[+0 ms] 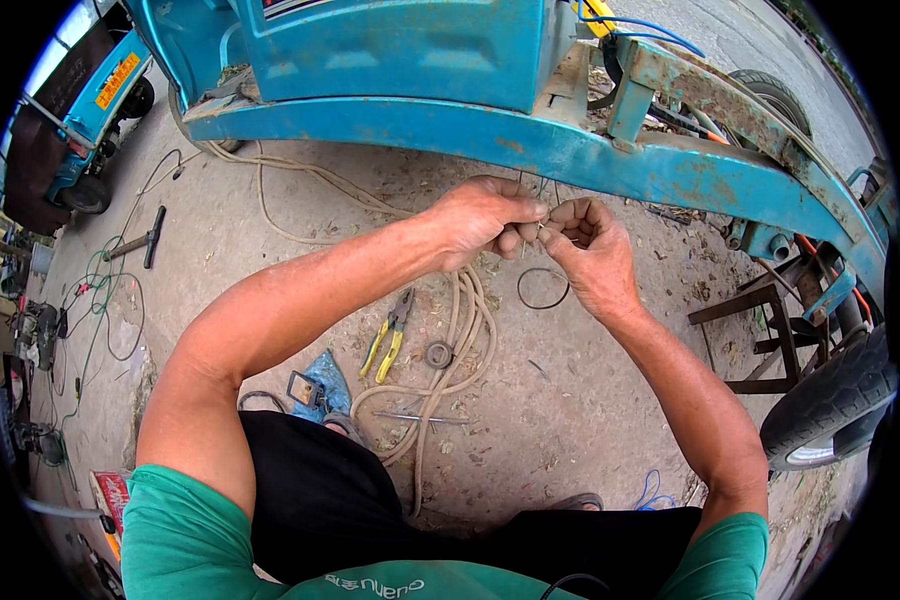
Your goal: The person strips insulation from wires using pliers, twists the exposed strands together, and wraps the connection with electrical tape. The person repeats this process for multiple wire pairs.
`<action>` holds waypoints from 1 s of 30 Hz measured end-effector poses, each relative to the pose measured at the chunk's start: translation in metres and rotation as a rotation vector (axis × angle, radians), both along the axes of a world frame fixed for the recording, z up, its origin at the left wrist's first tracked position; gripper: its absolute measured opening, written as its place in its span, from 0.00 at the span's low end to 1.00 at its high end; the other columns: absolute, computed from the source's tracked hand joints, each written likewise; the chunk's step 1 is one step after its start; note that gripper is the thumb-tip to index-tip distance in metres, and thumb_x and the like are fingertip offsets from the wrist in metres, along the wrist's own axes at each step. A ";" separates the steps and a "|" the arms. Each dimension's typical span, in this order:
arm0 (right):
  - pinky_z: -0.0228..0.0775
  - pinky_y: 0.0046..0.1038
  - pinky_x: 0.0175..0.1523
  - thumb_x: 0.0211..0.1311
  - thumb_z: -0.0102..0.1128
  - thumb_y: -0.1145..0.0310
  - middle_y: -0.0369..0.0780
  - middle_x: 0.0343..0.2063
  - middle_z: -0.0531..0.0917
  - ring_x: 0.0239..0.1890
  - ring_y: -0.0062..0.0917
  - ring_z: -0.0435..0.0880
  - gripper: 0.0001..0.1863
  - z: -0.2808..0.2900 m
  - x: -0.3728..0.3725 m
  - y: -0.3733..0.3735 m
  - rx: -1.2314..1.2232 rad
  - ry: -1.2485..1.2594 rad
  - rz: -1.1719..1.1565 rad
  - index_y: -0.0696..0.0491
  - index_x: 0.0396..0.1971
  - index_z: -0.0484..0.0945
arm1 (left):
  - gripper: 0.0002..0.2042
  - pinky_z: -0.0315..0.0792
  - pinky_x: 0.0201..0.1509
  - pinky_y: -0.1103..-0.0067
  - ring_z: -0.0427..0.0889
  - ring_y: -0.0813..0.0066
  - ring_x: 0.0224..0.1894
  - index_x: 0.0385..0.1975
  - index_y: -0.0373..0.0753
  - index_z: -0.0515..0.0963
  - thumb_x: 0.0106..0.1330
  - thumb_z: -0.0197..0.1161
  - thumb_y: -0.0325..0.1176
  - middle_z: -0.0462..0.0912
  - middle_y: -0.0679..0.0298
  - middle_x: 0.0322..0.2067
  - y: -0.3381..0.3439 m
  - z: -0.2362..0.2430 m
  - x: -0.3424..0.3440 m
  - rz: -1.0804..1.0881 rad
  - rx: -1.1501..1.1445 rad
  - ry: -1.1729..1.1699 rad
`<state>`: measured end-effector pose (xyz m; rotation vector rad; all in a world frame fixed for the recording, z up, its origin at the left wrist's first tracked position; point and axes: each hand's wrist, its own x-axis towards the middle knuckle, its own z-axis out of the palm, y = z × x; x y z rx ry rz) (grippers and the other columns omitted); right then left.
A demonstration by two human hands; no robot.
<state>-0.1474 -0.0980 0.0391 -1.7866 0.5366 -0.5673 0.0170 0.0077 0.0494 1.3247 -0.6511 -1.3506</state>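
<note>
My left hand (485,220) and my right hand (592,250) meet just below the blue metal frame of a vehicle (530,145). Both pinch the ends of a thin wire (536,232) between fingertips, close together and touching. A dark loop of the wire (543,288) hangs beneath them over the dirt ground. Directly under my left forearm lie yellow-handled pliers (388,340) and a small roll of tape (439,354).
A thick beige cable (450,375) coils across the ground from the vehicle toward my knees. A hammer (140,240) lies far left. A rusty metal stand (765,335) and a tyre (830,405) stand at right. Blue cloth (322,375) sits near my left knee.
</note>
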 end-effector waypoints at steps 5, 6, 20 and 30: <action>0.75 0.26 0.44 0.56 0.67 0.71 0.39 0.32 0.82 0.36 0.21 0.81 0.13 0.003 0.000 0.001 0.016 0.028 0.014 0.59 0.38 0.76 | 0.10 0.70 0.32 0.78 0.70 0.82 0.23 0.38 0.36 0.76 0.68 0.64 0.37 0.76 0.68 0.26 0.000 -0.002 0.000 -0.003 -0.002 -0.019; 0.75 0.26 0.44 0.55 0.66 0.71 0.39 0.33 0.82 0.36 0.21 0.81 0.13 0.002 0.000 0.001 0.022 0.023 0.017 0.60 0.38 0.76 | 0.11 0.69 0.32 0.78 0.69 0.82 0.23 0.37 0.36 0.76 0.68 0.64 0.38 0.75 0.68 0.26 0.000 -0.002 -0.001 0.004 -0.004 -0.041; 0.75 0.26 0.46 0.56 0.64 0.71 0.40 0.35 0.82 0.37 0.22 0.81 0.15 -0.002 0.000 -0.003 0.043 0.031 0.034 0.61 0.41 0.75 | 0.12 0.67 0.27 0.81 0.69 0.82 0.22 0.35 0.36 0.76 0.67 0.65 0.39 0.74 0.68 0.23 -0.002 -0.002 -0.006 0.008 -0.046 -0.083; 0.74 0.25 0.45 0.62 0.62 0.69 0.38 0.36 0.83 0.38 0.20 0.81 0.15 -0.009 0.002 -0.011 0.015 0.079 0.082 0.61 0.45 0.76 | 0.14 0.67 0.27 0.81 0.73 0.83 0.23 0.30 0.36 0.78 0.66 0.65 0.43 0.77 0.68 0.21 -0.002 0.008 -0.015 0.042 0.017 -0.550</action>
